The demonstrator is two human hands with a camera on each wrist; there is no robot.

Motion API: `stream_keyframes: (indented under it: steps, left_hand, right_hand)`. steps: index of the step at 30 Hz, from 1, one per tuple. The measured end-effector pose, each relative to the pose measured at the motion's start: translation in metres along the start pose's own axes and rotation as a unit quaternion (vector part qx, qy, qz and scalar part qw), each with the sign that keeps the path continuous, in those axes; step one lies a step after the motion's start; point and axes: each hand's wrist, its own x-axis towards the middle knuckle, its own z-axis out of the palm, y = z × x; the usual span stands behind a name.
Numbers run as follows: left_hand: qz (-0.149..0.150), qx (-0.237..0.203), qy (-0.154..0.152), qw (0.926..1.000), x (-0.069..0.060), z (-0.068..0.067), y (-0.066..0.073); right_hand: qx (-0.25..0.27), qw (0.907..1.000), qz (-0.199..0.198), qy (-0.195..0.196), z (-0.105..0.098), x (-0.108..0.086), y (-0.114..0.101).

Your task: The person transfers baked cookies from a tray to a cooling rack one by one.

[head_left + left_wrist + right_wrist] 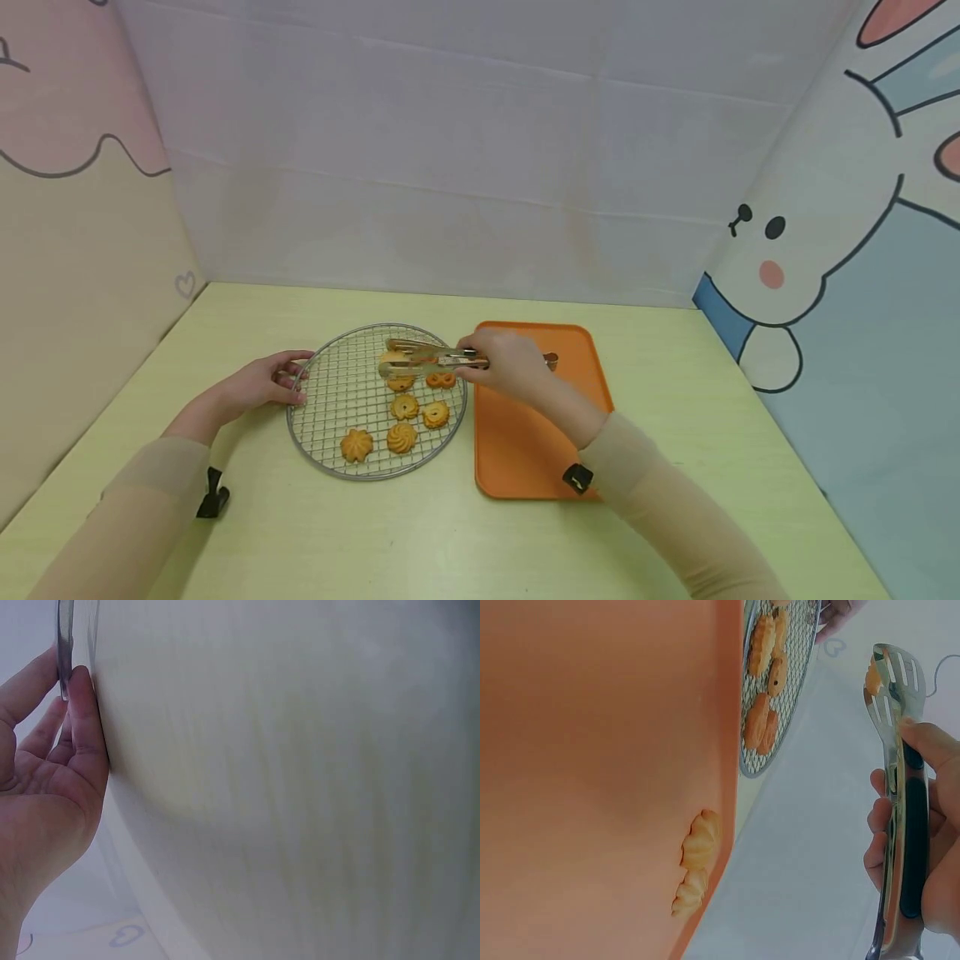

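At the left edge of a round wire cooling rack (322,417), my left hand (262,382) grips the metal rim; the left wrist view has the rim (64,652) between the fingers of that hand (56,765). Several golden cookies (401,437) lie on the rack's right half. My right hand (506,362) holds metal tongs (435,358) over the rack's upper right. In the right wrist view, a cookie (873,678) sits between the slotted ends of the tongs (900,787), raised off the rack.
Right of the rack lies an orange tray (517,450), partly under my right forearm. Two shell-like cookies (700,840) rest along its edge in the right wrist view. A pale wall (450,167) stands behind the table (337,533), with cartoon-printed panels (825,208) at the sides.
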Motion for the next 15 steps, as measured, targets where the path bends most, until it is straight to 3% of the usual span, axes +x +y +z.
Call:
stream_keyframes:
  steps: [15]
  left_hand:
    - [-0.006, -0.005, 0.002, 1.0000, 0.000, 0.001, 0.003]
  right_hand:
    - [-0.058, 0.9954, -0.035, -0.068, 0.029, 0.015, -0.029]
